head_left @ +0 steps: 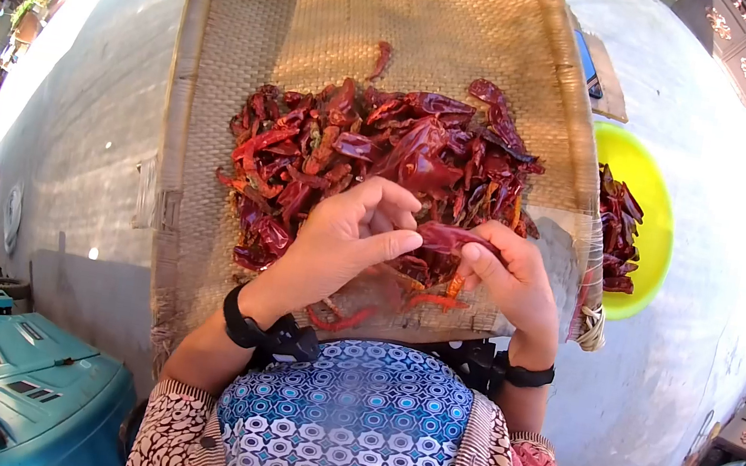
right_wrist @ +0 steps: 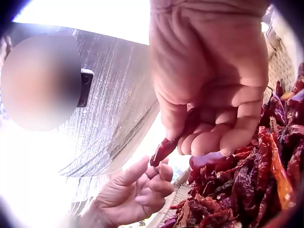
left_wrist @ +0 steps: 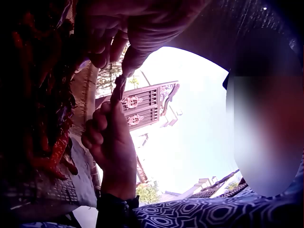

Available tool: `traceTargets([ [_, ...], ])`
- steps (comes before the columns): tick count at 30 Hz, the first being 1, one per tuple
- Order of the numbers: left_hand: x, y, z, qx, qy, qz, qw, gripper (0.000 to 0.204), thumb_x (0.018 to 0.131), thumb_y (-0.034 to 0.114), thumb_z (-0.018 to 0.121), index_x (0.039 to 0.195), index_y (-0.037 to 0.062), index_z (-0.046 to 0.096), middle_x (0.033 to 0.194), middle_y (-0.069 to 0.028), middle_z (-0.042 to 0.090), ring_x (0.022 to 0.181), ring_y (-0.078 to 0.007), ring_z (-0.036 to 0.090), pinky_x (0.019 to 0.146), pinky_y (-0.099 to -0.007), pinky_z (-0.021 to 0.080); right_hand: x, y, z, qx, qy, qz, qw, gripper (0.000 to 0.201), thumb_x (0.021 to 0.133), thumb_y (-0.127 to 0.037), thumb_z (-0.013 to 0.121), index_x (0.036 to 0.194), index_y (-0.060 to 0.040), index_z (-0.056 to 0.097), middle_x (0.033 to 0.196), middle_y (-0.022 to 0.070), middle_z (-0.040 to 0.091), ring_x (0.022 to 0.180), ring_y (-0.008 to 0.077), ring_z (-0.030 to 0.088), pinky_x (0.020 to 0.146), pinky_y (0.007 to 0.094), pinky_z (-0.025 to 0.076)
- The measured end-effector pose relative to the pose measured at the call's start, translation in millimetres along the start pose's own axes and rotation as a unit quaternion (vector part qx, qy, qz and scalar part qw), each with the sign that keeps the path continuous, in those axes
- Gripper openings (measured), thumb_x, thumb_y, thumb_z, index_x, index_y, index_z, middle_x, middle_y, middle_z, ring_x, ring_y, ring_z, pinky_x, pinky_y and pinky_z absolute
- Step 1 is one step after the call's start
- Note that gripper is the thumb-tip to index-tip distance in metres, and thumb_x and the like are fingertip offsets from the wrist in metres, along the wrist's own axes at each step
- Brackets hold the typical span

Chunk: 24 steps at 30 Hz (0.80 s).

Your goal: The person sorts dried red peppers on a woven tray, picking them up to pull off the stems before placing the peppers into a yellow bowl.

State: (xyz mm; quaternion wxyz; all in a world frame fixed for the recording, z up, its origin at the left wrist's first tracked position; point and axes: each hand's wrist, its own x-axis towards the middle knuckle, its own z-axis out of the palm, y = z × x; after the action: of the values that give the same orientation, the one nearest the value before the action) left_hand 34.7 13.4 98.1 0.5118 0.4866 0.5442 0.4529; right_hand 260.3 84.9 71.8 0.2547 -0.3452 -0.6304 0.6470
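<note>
A dark red dried chili pepper (head_left: 446, 237) lies between my two hands, above a heap of dried chilies (head_left: 328, 144). My right hand (head_left: 518, 279) pinches one end of it between thumb and fingers. At the pepper's other end is my left hand (head_left: 349, 234), its thumb tip right beside the pepper and its index finger bent and apart from the thumb. The right wrist view shows the pepper (right_wrist: 164, 151) poking out of the right hand's grip toward the loosely bent fingers of the left hand (right_wrist: 137, 192).
The heap lies in a big woven tray (head_left: 388, 4) with a raised rim. To its right stands a yellow-green basin (head_left: 658, 227) with more dark chilies (head_left: 617, 236). A phone (head_left: 589, 68) lies past the rim. A teal machine (head_left: 31, 389) stands at lower left.
</note>
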Motion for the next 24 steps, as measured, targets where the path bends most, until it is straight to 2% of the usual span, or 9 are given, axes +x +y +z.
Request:
traceTargets([
  [4, 21.8, 3.2, -1.8, 0.331, 0.105, 0.133, 0.928, 0.041, 0.083, 0.009, 0.072, 0.122, 0.0065, 0.057, 0.107, -0.0055, 0.05, 0.072, -0.0127, 0.053, 0.068, -0.0277, 0.049, 2.5, 14.8, -28.6, 0.191, 0.183, -0.06, 0.963, 0.025, 0.101, -0.025, 0.05, 0.103, -0.0018, 0.06, 0.075, 0.0008, 0.057, 0.062, 0.0082, 0.051, 0.059, 0.0234, 0.044],
  [5, 27.1, 0.4, -1.3, 0.388, 0.112, 0.153, 0.902, 0.043, 0.083, 0.009, 0.072, 0.123, 0.0075, 0.057, 0.108, -0.0061, 0.05, 0.072, -0.0155, 0.054, 0.069, -0.0289, 0.049, 3.4, 21.3, -37.0, 0.26, 0.233, -0.08, 0.934, 0.028, 0.102, -0.028, 0.049, 0.106, -0.0023, 0.06, 0.077, 0.0007, 0.057, 0.062, 0.0089, 0.051, 0.059, 0.0241, 0.043],
  [8, 38.9, -6.1, 0.2, 0.453, 0.098, 0.16, 0.871, 0.04, 0.081, 0.011, 0.073, 0.119, 0.0088, 0.058, 0.107, -0.0066, 0.052, 0.076, -0.0198, 0.057, 0.07, -0.0303, 0.051, 1.6, 36.1, -61.1, 0.51, 0.216, -0.166, 0.816, 0.035, 0.102, -0.034, 0.046, 0.115, -0.0027, 0.057, 0.087, 0.0005, 0.057, 0.067, 0.0107, 0.051, 0.061, 0.0265, 0.044],
  [11, 39.9, -9.5, -1.9, 0.469, 0.121, 0.244, 0.84, 0.034, 0.08, 0.012, 0.073, 0.112, 0.0079, 0.059, 0.107, -0.0063, 0.055, 0.081, -0.0213, 0.06, 0.072, -0.0312, 0.051, 1.0, 32.9, -46.8, 0.441, 0.241, -0.119, 0.856, 0.038, 0.103, -0.036, 0.043, 0.121, -0.0043, 0.053, 0.096, 0.0001, 0.058, 0.071, 0.0105, 0.052, 0.064, 0.0268, 0.044],
  [12, 36.2, -5.7, 0.0, 0.451, 0.128, 0.224, 0.854, 0.03, 0.08, 0.009, 0.073, 0.106, 0.0078, 0.059, 0.102, -0.0056, 0.059, 0.083, -0.0188, 0.062, 0.072, -0.0306, 0.052, 2.1, 32.6, -38.7, 0.353, 0.235, -0.121, 0.897, 0.035, 0.101, -0.031, 0.047, 0.123, -0.0048, 0.053, 0.097, 0.0011, 0.059, 0.071, 0.0101, 0.053, 0.064, 0.0246, 0.043],
  [15, 26.9, 0.6, -0.8, 0.362, 0.105, 0.184, 0.908, 0.028, 0.079, 0.01, 0.07, 0.104, 0.0078, 0.059, 0.1, -0.0082, 0.062, 0.089, -0.0286, 0.063, 0.074, -0.0368, 0.053, 6.1, 11.5, -10.3, 0.174, 0.207, -0.072, 0.96, 0.032, 0.098, -0.023, 0.054, 0.124, -0.0047, 0.053, 0.096, 0.0005, 0.059, 0.071, 0.0077, 0.054, 0.065, 0.0218, 0.042],
  [18, 14.6, 15.0, -0.1, 0.256, 0.074, 0.071, 0.961, 0.025, 0.083, 0.007, 0.069, 0.106, 0.0066, 0.059, 0.096, -0.0065, 0.063, 0.083, -0.0159, 0.064, 0.069, -0.0281, 0.052, 12.9, 5.9, 4.4, 0.061, 0.12, -0.069, 0.988, 0.033, 0.095, -0.016, 0.06, 0.125, -0.0041, 0.053, 0.091, -0.0007, 0.059, 0.074, 0.0052, 0.055, 0.065, 0.0193, 0.043],
  [21, 11.0, 7.2, -2.7, 0.028, 0.041, 0.005, 0.999, 0.024, 0.086, 0.006, 0.067, 0.107, 0.0057, 0.058, 0.094, -0.0032, 0.062, 0.077, -0.0101, 0.062, 0.064, -0.0243, 0.051, 21.4, 11.3, 18.4, 0.064, 0.066, -0.065, 0.994, 0.024, 0.096, -0.014, 0.059, 0.118, -0.004, 0.058, 0.081, -0.0023, 0.059, 0.073, 0.004, 0.056, 0.065, 0.0189, 0.045],
  [24, 9.9, -11.2, -11.9, -0.172, 0.0, -0.055, 0.983, 0.024, 0.087, 0.006, 0.067, 0.109, 0.0052, 0.057, 0.093, -0.0011, 0.061, 0.076, -0.0086, 0.06, 0.061, -0.0226, 0.051, 19.5, 12.4, 28.7, 0.14, 0.049, -0.021, 0.989, 0.018, 0.097, -0.013, 0.058, 0.112, -0.0038, 0.06, 0.083, -0.0021, 0.06, 0.07, 0.004, 0.056, 0.064, 0.0194, 0.046],
])
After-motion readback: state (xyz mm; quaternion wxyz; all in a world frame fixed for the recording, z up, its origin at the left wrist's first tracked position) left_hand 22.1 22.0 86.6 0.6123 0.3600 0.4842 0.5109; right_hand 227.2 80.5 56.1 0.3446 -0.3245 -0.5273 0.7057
